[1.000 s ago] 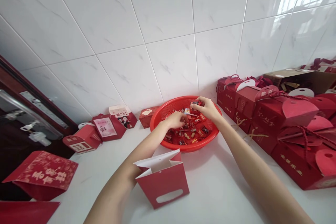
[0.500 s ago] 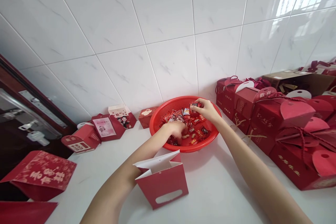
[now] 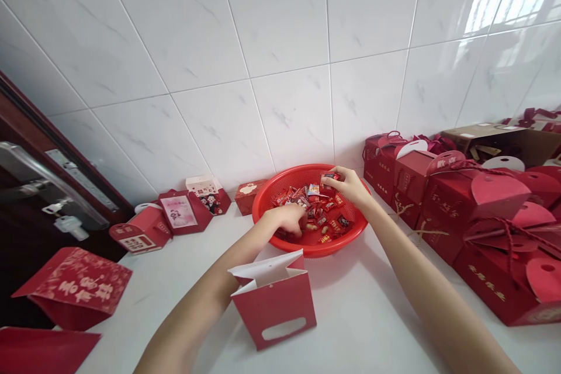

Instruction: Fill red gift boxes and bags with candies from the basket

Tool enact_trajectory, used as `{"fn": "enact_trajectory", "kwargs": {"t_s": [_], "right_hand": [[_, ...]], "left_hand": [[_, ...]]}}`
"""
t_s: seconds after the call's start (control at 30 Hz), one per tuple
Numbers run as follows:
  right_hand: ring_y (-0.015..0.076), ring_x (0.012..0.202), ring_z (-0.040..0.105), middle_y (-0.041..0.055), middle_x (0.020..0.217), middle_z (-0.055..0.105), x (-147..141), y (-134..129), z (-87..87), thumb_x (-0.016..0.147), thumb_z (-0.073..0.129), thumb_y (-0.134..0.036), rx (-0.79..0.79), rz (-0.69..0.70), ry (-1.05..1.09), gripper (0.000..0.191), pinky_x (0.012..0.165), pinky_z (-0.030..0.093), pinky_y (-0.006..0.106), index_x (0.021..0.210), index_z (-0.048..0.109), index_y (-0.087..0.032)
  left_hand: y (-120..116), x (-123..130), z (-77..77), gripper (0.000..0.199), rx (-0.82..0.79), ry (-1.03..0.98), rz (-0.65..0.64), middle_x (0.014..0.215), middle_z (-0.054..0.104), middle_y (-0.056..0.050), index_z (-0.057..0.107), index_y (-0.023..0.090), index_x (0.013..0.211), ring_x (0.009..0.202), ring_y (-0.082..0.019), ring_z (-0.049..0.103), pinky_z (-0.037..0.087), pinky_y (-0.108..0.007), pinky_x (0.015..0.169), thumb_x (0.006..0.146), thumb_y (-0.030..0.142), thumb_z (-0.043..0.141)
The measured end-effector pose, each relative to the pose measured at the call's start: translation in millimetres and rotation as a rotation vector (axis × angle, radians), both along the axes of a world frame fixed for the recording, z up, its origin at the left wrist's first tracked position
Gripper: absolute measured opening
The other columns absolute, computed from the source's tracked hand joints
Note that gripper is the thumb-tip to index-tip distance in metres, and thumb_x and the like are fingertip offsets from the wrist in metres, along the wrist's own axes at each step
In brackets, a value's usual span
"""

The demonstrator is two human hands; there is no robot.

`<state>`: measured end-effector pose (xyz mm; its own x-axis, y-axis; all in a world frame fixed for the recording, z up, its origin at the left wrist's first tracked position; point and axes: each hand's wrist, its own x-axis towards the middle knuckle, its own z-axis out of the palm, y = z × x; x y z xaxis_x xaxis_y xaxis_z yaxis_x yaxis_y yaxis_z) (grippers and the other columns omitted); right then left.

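A red plastic basket (image 3: 263, 204) with pierced sides holds wrapped candies (image 3: 319, 201) and a few peanuts (image 3: 325, 229). My left hand (image 3: 289, 219) is down inside its left half, fingers curled among the candies; whatever they grip is hidden. At the basket's back right, my right hand (image 3: 349, 186) pinches a dark-and-red wrapped candy (image 3: 331, 176) between thumb and fingers, raised over the pile. In front of the basket, close to my left forearm, stands a red paper gift box (image 3: 276, 304) with its white-lined top open and an oval window in its front.
Red gift boxes (image 3: 473, 204) with handles and cords are stacked along the right, by an open cardboard carton (image 3: 504, 134). Several differently shaped small boxes (image 3: 184, 210) stand by the wall on the left. A dark door with a metal handle (image 3: 52, 187) borders the white tabletop (image 3: 175, 269).
The whole view has shifted slightly. My left hand has drawn a little to the left within the basket, uncovering more of the peanuts. My right hand still holds its candy.
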<state>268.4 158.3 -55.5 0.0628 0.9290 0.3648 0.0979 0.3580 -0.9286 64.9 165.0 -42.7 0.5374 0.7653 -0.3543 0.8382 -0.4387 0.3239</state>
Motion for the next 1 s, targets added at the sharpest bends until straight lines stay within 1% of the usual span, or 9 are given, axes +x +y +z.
{"fn": "enact_trajectory", "kwargs": {"t_s": [0.1, 0.17, 0.37, 0.5, 0.6, 0.67, 0.73, 0.87, 1.0], "right_hand": [[0.0164, 0.065, 0.061, 0.0015, 0.071, 0.068, -1.8, -1.4, 2.6, 0.062, 0.077, -0.049, -0.038, 0.033, 0.058, 0.037, 0.062, 0.047, 0.029, 0.079, 0.064, -0.019], [0.0152, 0.063, 0.059, 0.0015, 0.07, 0.067, -3.8, -4.4, 5.9, 0.061, 0.078, -0.05, -0.07, 0.062, 0.093, 0.039, 0.059, 0.047, 0.028, 0.08, 0.064, -0.019], [0.0133, 0.065, 0.058, 0.0025, 0.077, 0.068, -12.1, -18.0, 17.0, 0.063, 0.079, -0.048, -0.147, 0.142, 0.145, 0.036, 0.053, 0.044, 0.024, 0.079, 0.065, -0.019], [0.0141, 0.07, 0.06, 0.0017, 0.079, 0.068, -19.5, -24.5, 19.2, 0.063, 0.078, -0.046, -0.161, 0.174, 0.151, 0.033, 0.054, 0.044, 0.023, 0.078, 0.066, -0.02], [0.0142, 0.07, 0.06, 0.0014, 0.079, 0.07, -23.3, -26.4, 18.2, 0.062, 0.078, -0.044, -0.17, 0.182, 0.153, 0.031, 0.054, 0.045, 0.022, 0.077, 0.066, -0.02], [0.014, 0.067, 0.06, 0.0013, 0.077, 0.07, -23.9, -26.2, 16.9, 0.061, 0.078, -0.043, -0.181, 0.183, 0.158, 0.03, 0.053, 0.044, 0.023, 0.076, 0.066, -0.02], [0.014, 0.066, 0.06, 0.0016, 0.076, 0.07, -23.2, -25.2, 15.6, 0.061, 0.079, -0.043, -0.19, 0.186, 0.166, 0.03, 0.053, 0.044, 0.023, 0.076, 0.066, -0.02], [0.0152, 0.067, 0.063, 0.0023, 0.076, 0.072, -20.2, -23.1, 13.5, 0.059, 0.083, -0.041, -0.193, 0.191, 0.182, 0.033, 0.057, 0.046, 0.025, 0.079, 0.068, -0.019], [0.0158, 0.069, 0.065, 0.0027, 0.078, 0.073, -16.8, -21.6, 11.4, 0.056, 0.088, -0.04, -0.18, 0.194, 0.193, 0.039, 0.06, 0.048, 0.026, 0.082, 0.07, -0.018]], "left_hand": [[7.5, -13.2, 3.7, 0.024, 0.089, -0.226, 0.032, 0.09, 0.076, -0.004, 0.072, 0.02, 0.085, 0.09, -0.025, 0.069, 0.054, -0.032, 0.084, 0.063, 0.015, 0.064], [10.0, -20.8, 3.5, 0.025, 0.113, -0.343, 0.054, 0.1, 0.076, -0.006, 0.072, 0.018, 0.09, 0.097, -0.023, 0.068, 0.052, -0.033, 0.091, 0.069, 0.016, 0.059], [7.9, -28.3, 0.3, 0.027, 0.021, -0.491, 0.015, 0.108, 0.075, -0.008, 0.072, 0.015, 0.096, 0.103, -0.021, 0.068, 0.052, -0.032, 0.093, 0.073, 0.016, 0.057], [0.6, -23.7, 1.8, 0.028, -0.051, -0.454, -0.056, 0.101, 0.076, -0.005, 0.074, 0.019, 0.094, 0.099, -0.022, 0.069, 0.052, -0.029, 0.088, 0.068, 0.015, 0.064], [-10.1, -17.4, 0.9, 0.031, -0.127, -0.258, -0.14, 0.098, 0.076, -0.003, 0.076, 0.023, 0.094, 0.085, -0.023, 0.069, 0.053, -0.031, 0.076, 0.064, 0.019, 0.072], [-17.3, -13.0, -1.4, 0.033, -0.138, -0.113, -0.19, 0.096, 0.076, -0.002, 0.077, 0.025, 0.094, 0.077, -0.023, 0.067, 0.051, -0.031, 0.069, 0.062, 0.016, 0.071], [-22.2, -9.8, -4.5, 0.031, -0.117, -0.061, -0.211, 0.084, 0.074, -0.001, 0.076, 0.024, 0.087, 0.068, -0.021, 0.063, 0.047, -0.03, 0.063, 0.061, 0.01, 0.067], [-21.0, -10.1, -8.9, 0.011, -0.075, -0.171, -0.168, 0.062, 0.065, 0.003, 0.069, 0.021, 0.07, 0.052, -0.017, 0.055, 0.042, -0.027, 0.054, 0.061, 0.015, 0.071], [-7.5, -14.0, -8.2, 0.012, 0.1, -0.387, -0.053, 0.078, 0.07, 0.0, 0.067, 0.021, 0.08, 0.071, -0.019, 0.063, 0.047, -0.028, 0.065, 0.074, 0.03, 0.07]]}}
